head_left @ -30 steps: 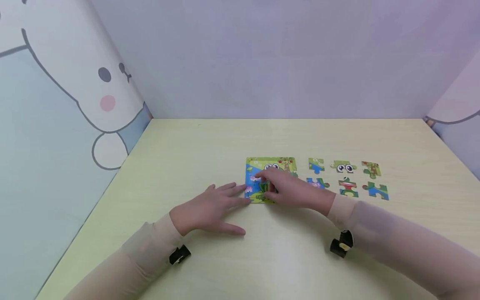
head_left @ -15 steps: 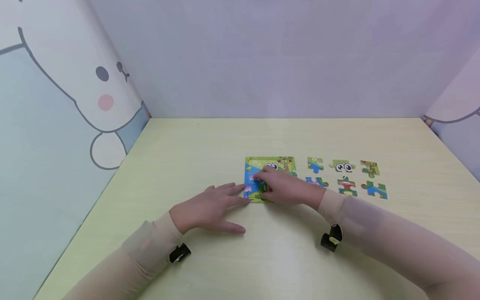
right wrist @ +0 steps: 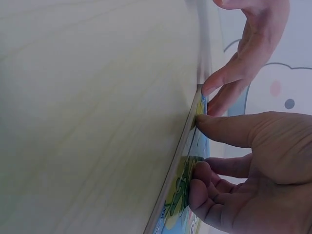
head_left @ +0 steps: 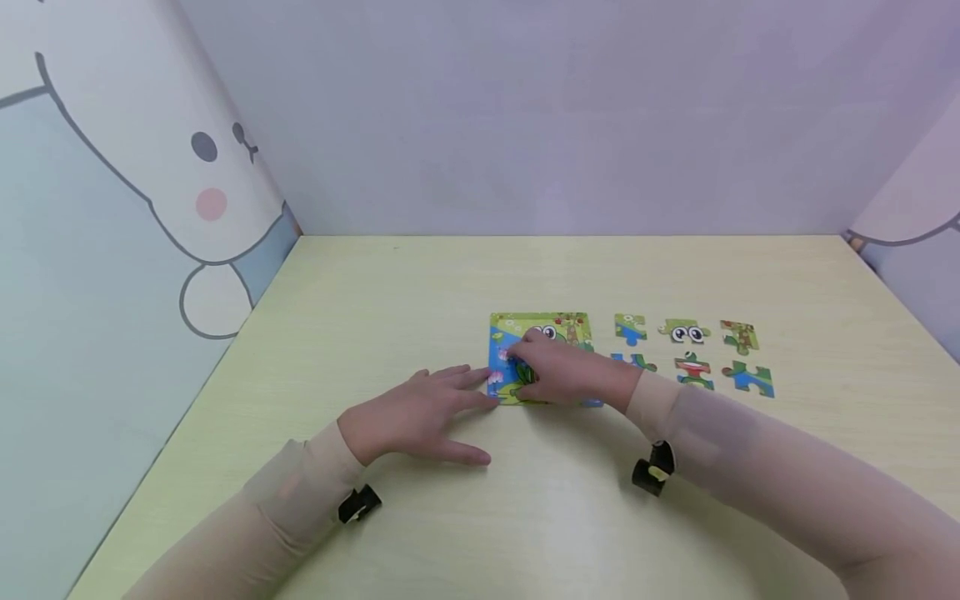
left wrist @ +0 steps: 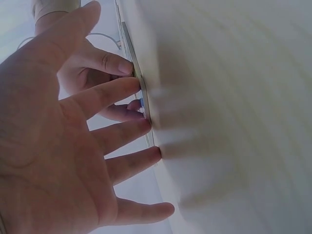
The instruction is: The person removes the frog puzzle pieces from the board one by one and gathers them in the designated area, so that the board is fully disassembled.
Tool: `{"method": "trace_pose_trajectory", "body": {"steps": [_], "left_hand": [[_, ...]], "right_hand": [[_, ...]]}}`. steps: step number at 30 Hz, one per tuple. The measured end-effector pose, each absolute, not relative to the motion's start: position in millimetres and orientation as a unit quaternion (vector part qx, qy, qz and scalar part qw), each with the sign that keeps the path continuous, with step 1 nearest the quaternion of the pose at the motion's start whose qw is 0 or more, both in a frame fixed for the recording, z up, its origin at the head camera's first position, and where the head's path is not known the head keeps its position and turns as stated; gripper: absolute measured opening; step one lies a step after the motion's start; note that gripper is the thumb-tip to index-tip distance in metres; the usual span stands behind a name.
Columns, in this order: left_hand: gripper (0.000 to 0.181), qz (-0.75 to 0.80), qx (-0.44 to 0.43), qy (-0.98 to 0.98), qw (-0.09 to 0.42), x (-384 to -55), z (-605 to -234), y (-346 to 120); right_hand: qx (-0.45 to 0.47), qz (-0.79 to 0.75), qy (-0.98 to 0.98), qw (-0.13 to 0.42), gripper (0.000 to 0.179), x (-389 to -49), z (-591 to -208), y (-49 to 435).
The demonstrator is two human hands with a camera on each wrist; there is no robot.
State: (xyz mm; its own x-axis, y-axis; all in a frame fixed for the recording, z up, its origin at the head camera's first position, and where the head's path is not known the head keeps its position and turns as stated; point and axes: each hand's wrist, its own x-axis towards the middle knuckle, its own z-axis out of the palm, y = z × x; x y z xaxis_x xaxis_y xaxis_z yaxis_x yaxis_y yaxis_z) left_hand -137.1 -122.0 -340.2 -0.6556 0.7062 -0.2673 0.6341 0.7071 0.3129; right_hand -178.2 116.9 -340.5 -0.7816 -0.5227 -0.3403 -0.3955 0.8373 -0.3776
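Note:
A square frog jigsaw puzzle board (head_left: 540, 317) lies flat on the table. My left hand (head_left: 420, 414) is beside it with fingers spread; in the left wrist view the fingertips (left wrist: 148, 125) meet the board's edge. Over the board's lower left part, my right hand (head_left: 566, 367) has thumb and index finger bent down onto the picture. In the right wrist view they pinch a puzzle piece (right wrist: 197, 143) low against the board, the thumb close to the board's near edge. The other fingers are curled above the green frog picture, and the hand hides much of the board.
Several loose puzzle pieces lie in two rows right of the board, among them one with eyes (head_left: 686, 332), one with a red mouth (head_left: 693, 369) and a blue-green one (head_left: 750, 379). A pale wall (head_left: 570, 117) rises behind the table (head_left: 405, 283).
My right wrist and forearm have shifted a little to the left, while thumb and index finger stay over the same part of the board. The left hand has hardly moved.

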Motion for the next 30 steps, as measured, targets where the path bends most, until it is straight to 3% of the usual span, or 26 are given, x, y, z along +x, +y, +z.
{"method": "trace_pose_trajectory", "body": {"steps": [17,30], "left_hand": [[0.070,0.106,0.364,0.906,0.189,-137,-340,-121],[0.069,0.110,0.360,0.906,0.191,-136,-342,-121]], "right_hand": [[-0.215,-0.148,0.930,0.258,0.054,-185,-330,108],[-0.230,-0.185,0.934,0.200,0.051,-176,-339,115]]}}
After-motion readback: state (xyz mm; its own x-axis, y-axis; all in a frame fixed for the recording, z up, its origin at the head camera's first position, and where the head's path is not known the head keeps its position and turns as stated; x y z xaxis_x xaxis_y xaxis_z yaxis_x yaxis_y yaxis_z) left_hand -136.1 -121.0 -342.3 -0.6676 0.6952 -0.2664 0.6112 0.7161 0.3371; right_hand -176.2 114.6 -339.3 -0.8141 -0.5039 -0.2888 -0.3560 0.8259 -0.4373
